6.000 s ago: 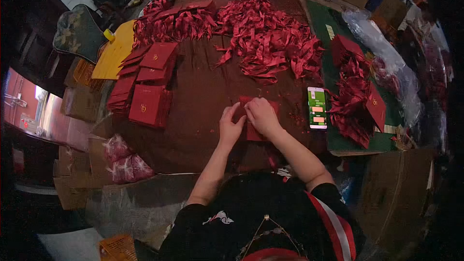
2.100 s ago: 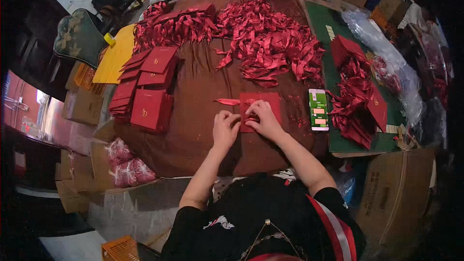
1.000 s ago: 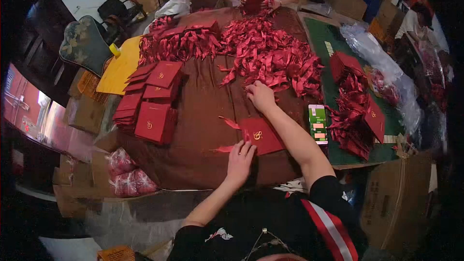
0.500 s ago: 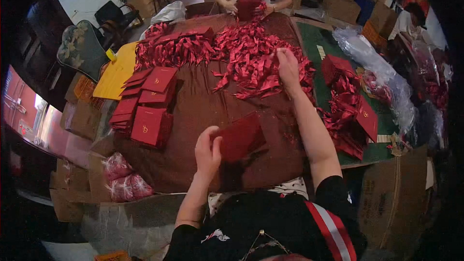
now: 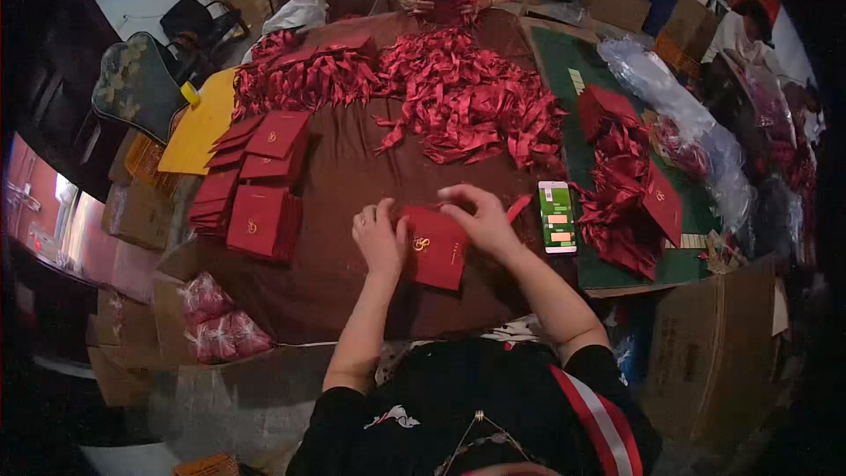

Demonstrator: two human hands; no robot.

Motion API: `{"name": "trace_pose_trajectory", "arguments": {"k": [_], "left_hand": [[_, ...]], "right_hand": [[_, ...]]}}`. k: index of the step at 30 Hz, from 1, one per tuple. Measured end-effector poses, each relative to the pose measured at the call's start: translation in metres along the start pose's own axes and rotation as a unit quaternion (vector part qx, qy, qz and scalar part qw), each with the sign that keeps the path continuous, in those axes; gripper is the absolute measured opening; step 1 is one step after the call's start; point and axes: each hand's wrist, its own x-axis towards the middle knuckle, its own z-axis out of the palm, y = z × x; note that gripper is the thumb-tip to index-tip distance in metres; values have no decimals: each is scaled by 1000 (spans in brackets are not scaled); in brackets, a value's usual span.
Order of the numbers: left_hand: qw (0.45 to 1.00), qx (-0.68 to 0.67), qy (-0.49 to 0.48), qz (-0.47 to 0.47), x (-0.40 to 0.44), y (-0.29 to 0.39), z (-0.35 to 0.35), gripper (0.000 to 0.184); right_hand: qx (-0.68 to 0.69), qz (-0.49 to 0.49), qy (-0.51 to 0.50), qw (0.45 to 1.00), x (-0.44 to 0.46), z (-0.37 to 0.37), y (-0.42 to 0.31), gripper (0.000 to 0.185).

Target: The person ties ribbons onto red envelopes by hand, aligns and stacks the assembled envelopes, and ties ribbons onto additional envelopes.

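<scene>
A small red paper bag (image 5: 434, 256) with gold lettering lies at a tilt in front of me on the brown-covered table. My left hand (image 5: 381, 238) grips its left edge, with the thumb against it. At the bag's upper right edge is my right hand (image 5: 480, 220), fingers pinched together. A red ribbon (image 5: 520, 206) sticks out past that hand; its other end is hidden by the fingers. Farther up the table spreads a large heap of red ribbons (image 5: 467, 97). Stacked red bags (image 5: 257, 222) with the same gold print stand to the left.
A phone (image 5: 557, 216) with a lit screen lies right of my right hand. More red bags with ribbons (image 5: 617, 159) and clear plastic wrap (image 5: 679, 115) cover the green surface (image 5: 608, 275). Across the table, another person's hands (image 5: 416, 2) hold a red bag.
My right hand has come back from the ribbon heap to the bag, bringing a ribbon. The bag now shows its printed face. The phone has come into sight where my forearm was.
</scene>
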Motion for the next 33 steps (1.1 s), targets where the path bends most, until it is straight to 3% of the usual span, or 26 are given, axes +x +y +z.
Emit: {"name": "trace_pose_trajectory", "arguments": {"k": [2,4,5,9,12,14,21,23,33], "left_hand": [[993,-27,-87,-79,-13,1,-15,45],[989,-41,-115,-78,-27,-6,-14,46],[985,-38,-141,-90,-31,-3,-16,46],[991,-76,-75,-78,-38,0,-11,48],[980,-139,-97,-100,-38,3,-13,50],[980,-175,-48,-88,-43,4,-8,50],[961,-207,-109,-144,-43,8,-14,48],[958,-241,-83,-132,-46,4,-7,48],[948,-266,-80,-153,-50,13,-6,44]], "right_hand": [[-59,11,-7,998,-15,23,25,29],[-32,38,-17,999,-22,39,47,27],[-82,-1,4,997,-24,44,56,23],[-138,-30,23,990,-19,55,56,19],[-140,-52,37,988,-15,59,58,17],[-162,-105,44,980,-13,60,59,15],[-229,-161,29,960,-13,65,55,14],[-254,-197,16,947,-12,66,60,16],[-279,-180,-59,941,-8,61,57,15]]}}
